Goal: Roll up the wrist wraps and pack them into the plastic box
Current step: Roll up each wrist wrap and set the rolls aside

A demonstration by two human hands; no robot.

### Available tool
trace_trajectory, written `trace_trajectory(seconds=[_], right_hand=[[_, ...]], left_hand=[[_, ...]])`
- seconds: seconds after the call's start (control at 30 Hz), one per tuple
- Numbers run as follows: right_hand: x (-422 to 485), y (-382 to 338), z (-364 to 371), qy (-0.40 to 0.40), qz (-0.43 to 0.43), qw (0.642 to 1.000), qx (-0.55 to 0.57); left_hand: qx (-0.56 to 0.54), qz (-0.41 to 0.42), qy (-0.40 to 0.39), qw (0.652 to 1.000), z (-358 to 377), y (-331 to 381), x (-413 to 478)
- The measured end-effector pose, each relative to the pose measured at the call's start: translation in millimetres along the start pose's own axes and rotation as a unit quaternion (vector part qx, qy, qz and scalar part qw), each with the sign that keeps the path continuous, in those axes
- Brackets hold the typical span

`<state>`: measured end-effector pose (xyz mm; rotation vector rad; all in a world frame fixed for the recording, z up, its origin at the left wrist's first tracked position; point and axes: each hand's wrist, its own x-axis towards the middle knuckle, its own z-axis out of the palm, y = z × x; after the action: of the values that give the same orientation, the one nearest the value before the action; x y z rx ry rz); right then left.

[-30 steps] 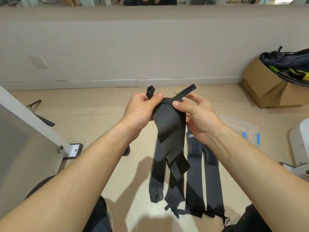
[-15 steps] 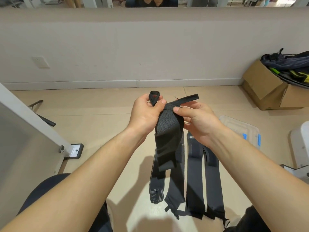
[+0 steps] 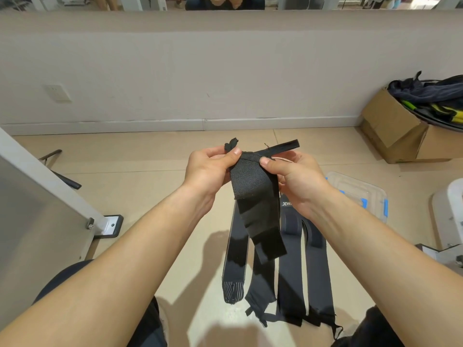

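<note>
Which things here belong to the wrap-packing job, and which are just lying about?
For the job: wrist wrap, pinched by left hand and right hand; floor wraps; plastic box.
Lying about: cardboard box holding clothes; metal floor bracket.

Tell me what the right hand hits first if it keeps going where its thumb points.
The wrist wrap that the right hand pinches; its thumb points left across the wrap's top edge. Just beyond, probably the left hand gripping the other side, though depth is unclear.
</note>
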<state>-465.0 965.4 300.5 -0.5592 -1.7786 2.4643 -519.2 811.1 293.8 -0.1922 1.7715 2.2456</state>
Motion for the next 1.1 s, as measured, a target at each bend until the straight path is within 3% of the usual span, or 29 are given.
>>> trace_trajectory(seconds=[0.17, 0.37, 0.5, 0.6, 0.87, 1.1], right_hand=[[2.5, 0.8, -1.5, -0.004, -0.002, 1.000, -0.001], [7.1, 0.7, -5.9, 0.003, 0.001, 1.000, -0.013], [6.4, 1.8, -6.8, -0.001, 0.004, 1.000, -0.008], [5.5, 1.5, -6.6, 0.004, 0.008, 1.000, -0.009], [2.3, -1.9, -6.0, -0.009, 0.007, 1.000, -0.002], [-6.2, -8.2, -3.3, -0.054, 0.001, 0.999, 0.002]], left_hand=[[0.039, 0.076, 0.009, 0.996, 1.0, 5.2, -5.1], [0.072, 0.136, -0.068, 0.986, 1.5, 11.4, -12.5], [0.151, 0.189, -0.057, 0.969, -2.7, 11.9, -10.3], [0.152, 0.206, -0.052, 0.965, -3.4, 10.2, -9.2], [-0.001, 0.070, -0.102, 0.992, -0.6, 16.4, -15.0], [-0.005, 0.008, -0.131, 0.991, -3.7, 19.5, -13.1]])
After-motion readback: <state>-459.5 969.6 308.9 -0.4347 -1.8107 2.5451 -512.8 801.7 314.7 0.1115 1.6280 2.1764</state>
